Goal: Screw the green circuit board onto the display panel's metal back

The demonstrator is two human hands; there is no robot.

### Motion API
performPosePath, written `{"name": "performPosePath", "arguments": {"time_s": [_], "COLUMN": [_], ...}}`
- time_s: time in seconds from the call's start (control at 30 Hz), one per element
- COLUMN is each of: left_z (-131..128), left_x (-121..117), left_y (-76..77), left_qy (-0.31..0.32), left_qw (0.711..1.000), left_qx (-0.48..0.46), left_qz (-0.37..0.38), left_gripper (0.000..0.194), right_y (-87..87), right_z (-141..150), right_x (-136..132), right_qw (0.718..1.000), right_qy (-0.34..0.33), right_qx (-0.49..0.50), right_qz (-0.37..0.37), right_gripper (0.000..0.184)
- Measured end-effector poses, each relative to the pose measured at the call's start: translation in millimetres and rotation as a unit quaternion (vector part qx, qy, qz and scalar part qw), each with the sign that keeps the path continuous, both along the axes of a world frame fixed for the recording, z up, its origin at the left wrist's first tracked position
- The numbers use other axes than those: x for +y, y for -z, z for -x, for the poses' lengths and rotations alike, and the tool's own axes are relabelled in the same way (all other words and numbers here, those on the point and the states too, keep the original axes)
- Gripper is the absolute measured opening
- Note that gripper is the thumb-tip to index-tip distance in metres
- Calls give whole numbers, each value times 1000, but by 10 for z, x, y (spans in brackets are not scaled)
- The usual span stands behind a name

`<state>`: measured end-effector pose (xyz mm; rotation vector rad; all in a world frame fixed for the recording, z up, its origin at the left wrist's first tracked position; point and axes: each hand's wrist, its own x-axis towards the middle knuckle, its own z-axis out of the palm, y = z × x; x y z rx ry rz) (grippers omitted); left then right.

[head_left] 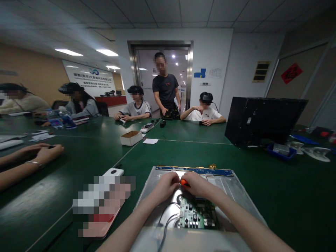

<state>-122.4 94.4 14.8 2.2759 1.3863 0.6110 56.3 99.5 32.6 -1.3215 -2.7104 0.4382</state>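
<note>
A flat silvery display panel (231,196) lies before me with its metal back facing up. My right hand (196,183) is closed around an orange-and-black screwdriver (185,182); only part of its handle shows. Right beside it, my left hand (169,185) has its fingers curled together low over the panel, and what they pinch, if anything, is hidden. A green circuit board (196,214) is mounted on the panel below my hands. Dark and grey cables (167,225) run to the left of that board. Along the panel's far edge stretches a narrow blue circuit strip (191,170).
Left of the panel lie a white device (105,185) and a pink one (115,199), both partly blurred. A co-worker's hands (47,154) rest farther left. Beyond are an open cardboard box (131,138), a large black monitor (265,120) and a blue tray (280,152). Several people sit around.
</note>
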Motion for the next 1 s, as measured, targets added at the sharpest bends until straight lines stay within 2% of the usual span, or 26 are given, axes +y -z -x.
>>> {"name": "performPosePath", "arguments": {"time_s": [0.1, 0.27, 0.37, 0.47, 0.53, 0.57, 0.67, 0.73, 0.8, 0.87, 1.0], "left_z": [11, 18, 18, 13, 7, 3, -4, -2, 4, 13, 30], "left_x": [-10, -41, -64, -79, -83, -84, -89, -95, -97, -90, -49], "left_y": [2, -15, -38, -58, -64, -65, -58, -48, -35, -22, -5], "left_qy": [4, 11, 10, 12, 12, 11, 4, 0, 1, 6, 16], "left_qw": [1000, 999, 1000, 1000, 1000, 1000, 1000, 999, 999, 999, 999], "left_qx": [-17, -31, -29, -25, -21, -18, -15, -19, -25, -29, -18], "left_qz": [1, -2, -4, -7, -9, -10, -17, -25, -34, -38, -29], "left_gripper": [10, 12, 13, 14, 15, 16, 16, 16, 16, 15, 14], "right_y": [-58, -138, -143, -99, -41, -7, 91, 132, 143, 124, 55], "right_z": [-83, -239, -286, -288, -274, -265, -241, -237, -250, -285, -426], "right_x": [-137, -596, -878, -1033, -1062, -1063, -1043, -1030, -1017, -1002, -943], "right_qw": [999, 998, 998, 993, 985, 979, 951, 932, 923, 921, 927], "right_qy": [-7, -16, -27, -43, -52, -65, -114, -121, -101, -76, -24], "right_qx": [19, 16, -34, -76, -98, -103, -95, -81, -61, -41, -22], "right_qz": [-25, -51, -50, -81, -131, -161, -269, -331, -366, -380, -373], "right_gripper": [15, 36, 33, 50, 56, 53, 25, 11, 13, 23, 35]}}
